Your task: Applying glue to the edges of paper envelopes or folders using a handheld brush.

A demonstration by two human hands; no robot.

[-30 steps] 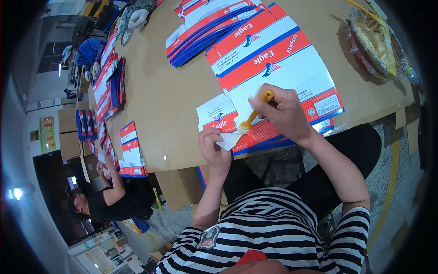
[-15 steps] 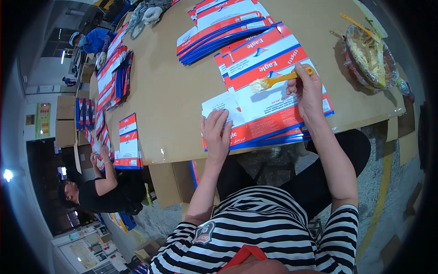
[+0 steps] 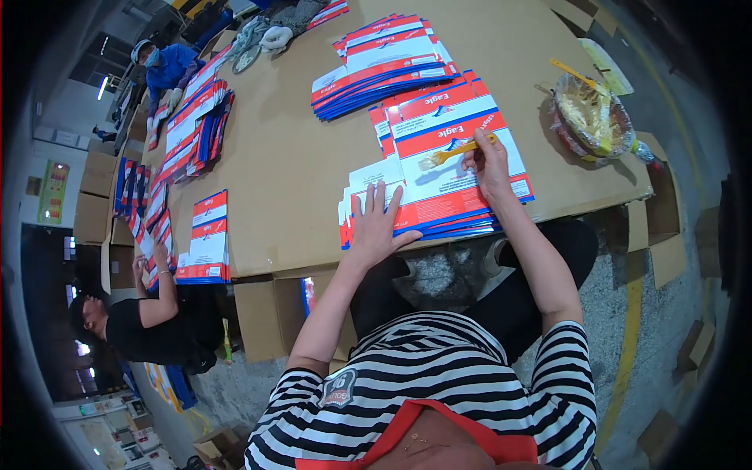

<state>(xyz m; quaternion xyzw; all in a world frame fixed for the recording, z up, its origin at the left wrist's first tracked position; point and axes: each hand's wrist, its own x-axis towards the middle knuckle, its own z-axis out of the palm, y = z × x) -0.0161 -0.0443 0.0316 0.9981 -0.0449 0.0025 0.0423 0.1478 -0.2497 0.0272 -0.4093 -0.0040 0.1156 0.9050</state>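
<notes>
My right hand (image 3: 489,166) grips a brush (image 3: 456,153) by its yellow handle. Its bristle end, coated in pale paste, is over the white part of the top flat carton (image 3: 446,180). Fingers spread, my left hand (image 3: 377,223) lies flat on the left end of that carton. Several red, white and blue cartons lie layered under it at the table's near edge. To the right, a plastic-lined bowl (image 3: 558,117) holds pale paste, with another yellow-handled tool (image 3: 574,73) resting in it.
Beyond my cartons a fanned carton stack (image 3: 384,66) lies on the brown table (image 3: 290,157). More carton piles (image 3: 196,125) line the left side. Two people, one in black (image 3: 164,329) and one in blue (image 3: 168,69), are at the left. Cardboard boxes (image 3: 262,317) stand below the table edge.
My left hand has spread its fingers and flattened on the cartons. My right hand still holds the brush over the top carton. The whole view has shifted, with the bowl now appearing further left.
</notes>
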